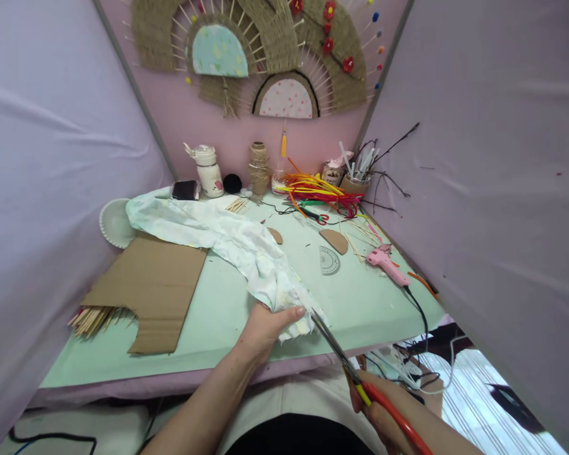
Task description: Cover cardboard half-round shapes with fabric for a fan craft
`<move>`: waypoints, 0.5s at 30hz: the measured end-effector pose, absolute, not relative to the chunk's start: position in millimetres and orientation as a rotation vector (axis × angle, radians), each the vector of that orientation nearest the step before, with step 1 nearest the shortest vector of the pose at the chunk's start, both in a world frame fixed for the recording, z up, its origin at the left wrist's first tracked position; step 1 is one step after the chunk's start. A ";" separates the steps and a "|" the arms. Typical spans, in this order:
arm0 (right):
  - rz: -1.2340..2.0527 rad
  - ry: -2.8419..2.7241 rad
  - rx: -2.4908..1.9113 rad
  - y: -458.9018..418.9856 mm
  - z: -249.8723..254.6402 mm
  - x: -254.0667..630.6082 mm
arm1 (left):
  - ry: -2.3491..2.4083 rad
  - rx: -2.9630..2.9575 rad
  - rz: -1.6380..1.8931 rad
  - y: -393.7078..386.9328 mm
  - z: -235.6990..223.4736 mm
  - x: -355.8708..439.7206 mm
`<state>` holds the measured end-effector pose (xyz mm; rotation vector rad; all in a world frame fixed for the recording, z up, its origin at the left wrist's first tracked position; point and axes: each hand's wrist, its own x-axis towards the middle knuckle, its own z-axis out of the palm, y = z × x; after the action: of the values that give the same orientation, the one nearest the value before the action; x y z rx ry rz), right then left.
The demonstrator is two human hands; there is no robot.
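My left hand is closed on the near end of a long white cloth that trails across the table toward the back left. My right hand grips the red and yellow handles of a pair of scissors. The blades point up and left, and their tips reach the cloth edge just beside my left thumb. Both hands are at the table's front edge.
A cut cardboard sheet lies at left over a bundle of wooden sticks. A pink glue gun with its cord, a protractor, cardboard pieces, coloured sticks, a twine spool and jars fill the right and back. A paper plate sits far left.
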<state>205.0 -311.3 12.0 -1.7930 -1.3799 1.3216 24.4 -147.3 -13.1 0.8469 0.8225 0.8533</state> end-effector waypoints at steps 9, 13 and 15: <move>1.397 -1.509 -1.802 -292.4 33.4 198.4 | 0.873 0.821 0.813 -154.3 -13.5 24.7; 1.509 -1.622 -1.779 -285.7 28.9 203.1 | 0.881 0.821 0.786 -156.4 -11.7 26.3; 1.559 -1.632 -1.772 -283.1 29.7 203.3 | 0.875 0.828 0.782 -156.4 -12.2 26.1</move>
<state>203.3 -283.1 29.7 -1.7722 -1.6318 1.5594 26.1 -156.4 -12.2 0.8284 0.8749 0.7816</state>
